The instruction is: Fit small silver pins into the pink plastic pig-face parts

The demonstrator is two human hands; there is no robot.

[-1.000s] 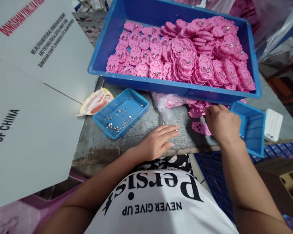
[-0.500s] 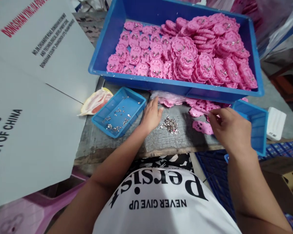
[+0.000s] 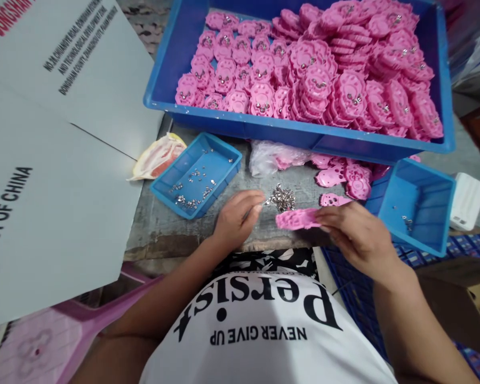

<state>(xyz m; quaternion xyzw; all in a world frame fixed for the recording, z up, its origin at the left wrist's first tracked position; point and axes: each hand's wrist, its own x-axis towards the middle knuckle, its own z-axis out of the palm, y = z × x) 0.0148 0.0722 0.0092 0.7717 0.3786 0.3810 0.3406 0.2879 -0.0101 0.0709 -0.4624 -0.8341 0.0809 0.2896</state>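
My right hand [image 3: 354, 234] grips a pink plastic piece [image 3: 298, 218] by its right end, holding it edge-on above the front of the table. Close to it, a heap of small shiny metal pieces [image 3: 283, 198] lies on the tabletop. At the heap's left side, my left hand [image 3: 240, 216] has its thumb and forefinger pinched together, with a tiny shiny metal piece at the tips. Loose pink pieces [image 3: 331, 175] lie behind my right hand, some stacked. A clear plastic bag [image 3: 264, 157] with pink pieces in it sits beside them.
A large blue bin [image 3: 232, 121] full of pink pieces with metal bits on them spans the back. A small blue tray [image 3: 174, 205] with metal bits stands left, another blue tray [image 3: 418, 186] right. Nearby are a peeled pomelo chunk [image 3: 158, 154], a white box [image 3: 469, 200] and a carton [image 3: 76, 213].
My left hand has come back from the plastic bag to the metal heap and closed into a pinch. My right hand has brought a pink piece from the loose pile toward the front.
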